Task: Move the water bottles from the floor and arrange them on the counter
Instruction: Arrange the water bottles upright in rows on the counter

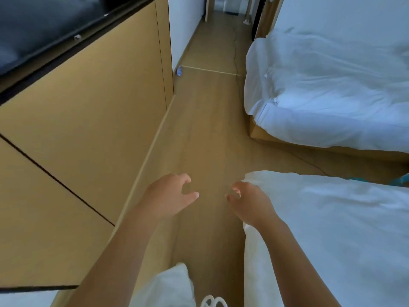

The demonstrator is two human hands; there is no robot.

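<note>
One clear water bottle point(179, 70) with a blue label lies on the wooden floor far ahead, at the corner of the wooden wall panel. My left hand point(170, 196) and my right hand point(247, 201) reach forward over the floor, both with loosely curled fingers and holding nothing. The bottle is well beyond both hands. The dark edge of a counter point(39, 287) shows at the lower left; its top is out of sight.
A wooden panel wall point(88, 107) with a dark television point(44, 25) runs along the left. Two beds with white bedding point(332, 85) point(343, 229) stand on the right. A thin cable point(235, 47) trails along the corridor floor. A narrow floor strip runs between wall and beds.
</note>
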